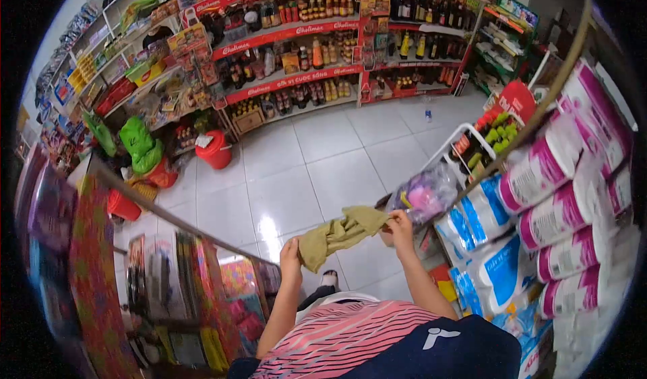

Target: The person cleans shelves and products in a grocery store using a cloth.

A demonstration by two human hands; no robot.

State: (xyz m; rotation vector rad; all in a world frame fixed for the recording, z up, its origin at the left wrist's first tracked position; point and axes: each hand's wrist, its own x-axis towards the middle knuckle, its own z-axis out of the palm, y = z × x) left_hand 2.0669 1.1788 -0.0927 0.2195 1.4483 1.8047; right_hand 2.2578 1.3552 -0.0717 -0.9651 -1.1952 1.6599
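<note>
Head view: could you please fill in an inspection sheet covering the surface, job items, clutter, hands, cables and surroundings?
Surface: white tiled floor, glossy, with light reflections.
Job items: olive-green cloth, creased, held up between both hands.
Clutter: red bucket and small bottle on the floor.
Hands: left hand and right hand grip opposite ends.
Cables: nothing seen.
Surroundings: red-edged bottle shelves ahead; white-and-magenta packs stacked right.

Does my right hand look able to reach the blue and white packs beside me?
Probably yes: nothing visible blocks the way from your right hand to the blue and white packs, though it holds the olive cloth.
</note>
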